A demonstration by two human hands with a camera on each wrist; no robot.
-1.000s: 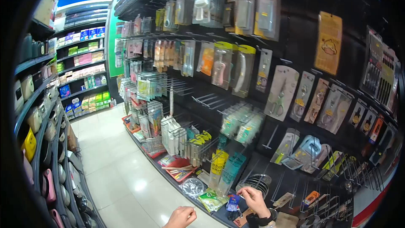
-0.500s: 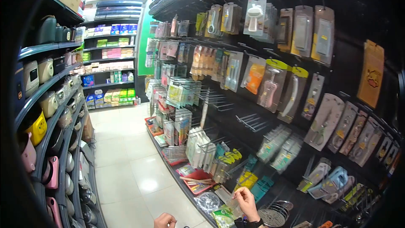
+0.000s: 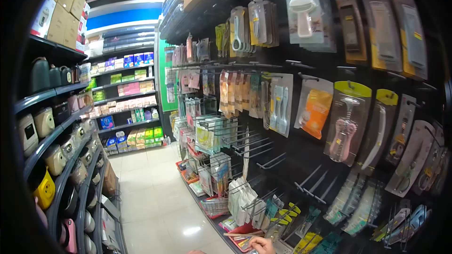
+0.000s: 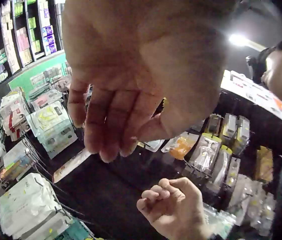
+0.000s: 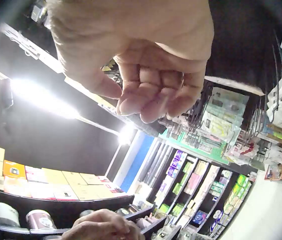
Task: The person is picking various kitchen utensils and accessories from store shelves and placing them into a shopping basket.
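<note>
My left hand [image 4: 146, 65] fills the top of the left wrist view, its fingers loosely bent with nothing in them. Only a sliver of that left hand [image 3: 196, 252] shows at the bottom of the head view. My right hand [image 3: 262, 245] appears at the lower edge of the head view, in front of a red tray [image 3: 248, 230] on the bottom shelf. In the right wrist view the right hand [image 5: 146, 70] has loosely curled, idle fingers and no object between them. Nearest it hang green-topped packs [image 3: 288, 214] and white packages [image 3: 242, 202].
On the right, a black rack carries hanging packs, among them a pink corkscrew-like tool [image 3: 343, 136] and an orange pack [image 3: 315, 113]. Bare metal hooks [image 3: 313, 183] jut out. Rice-cooker-like appliances [image 3: 44, 122] line the left shelves. A tiled floor [image 3: 155, 197] runs between, toward shelves of packets [image 3: 127, 103].
The head view has shifted along the aisle and tilted up, so the rack's goods look closer. Both hands now sit lower in it, the left nearly out of frame.
</note>
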